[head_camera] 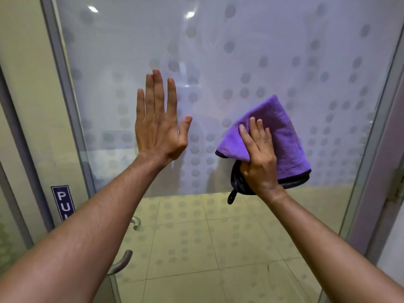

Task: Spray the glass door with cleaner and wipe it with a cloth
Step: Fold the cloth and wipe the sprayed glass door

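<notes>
The glass door (240, 51) fills the view, frosted with a grey dot pattern above and clear below, where floor tiles show through. My right hand (259, 158) presses a folded purple cloth (284, 136) with a black edge and hanging loop flat against the glass at mid-right. My left hand (157, 123) is spread flat on or just off the glass at centre-left, fingers up, holding nothing. No spray bottle is in view.
A grey metal frame (65, 101) borders the door on the left, with a blue "PULL" sign (63, 203) and a curved metal handle (122, 262) below it. On the right stand another frame and a hinge (396, 189).
</notes>
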Tool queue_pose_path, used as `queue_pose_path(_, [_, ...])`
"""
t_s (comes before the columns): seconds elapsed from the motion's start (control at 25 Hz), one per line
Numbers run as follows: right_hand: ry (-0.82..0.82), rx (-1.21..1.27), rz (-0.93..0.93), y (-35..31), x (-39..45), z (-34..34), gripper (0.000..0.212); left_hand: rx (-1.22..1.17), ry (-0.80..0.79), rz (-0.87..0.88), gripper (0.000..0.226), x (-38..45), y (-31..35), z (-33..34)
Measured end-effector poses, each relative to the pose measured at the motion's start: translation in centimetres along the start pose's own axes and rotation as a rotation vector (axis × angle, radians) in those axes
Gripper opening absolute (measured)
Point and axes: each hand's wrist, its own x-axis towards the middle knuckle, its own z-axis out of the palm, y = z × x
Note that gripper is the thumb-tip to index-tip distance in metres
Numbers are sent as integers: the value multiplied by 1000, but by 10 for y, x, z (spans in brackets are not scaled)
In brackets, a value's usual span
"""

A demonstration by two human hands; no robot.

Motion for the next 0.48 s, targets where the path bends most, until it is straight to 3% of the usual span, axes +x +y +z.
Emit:
queue_pose_path(0.08, [11,29,46,-9,-3,5,75,2,4,-8,80,0,1,1])
queue_pose_path(0.36, [-251,-61,-325,11,-107,-8,67,-13,5,-5,79,-6,4,2])
queue_pose_path(0.48, [-221,-64,-284,14,-84,-10,72,1,4,-6,80,-6,5,3])
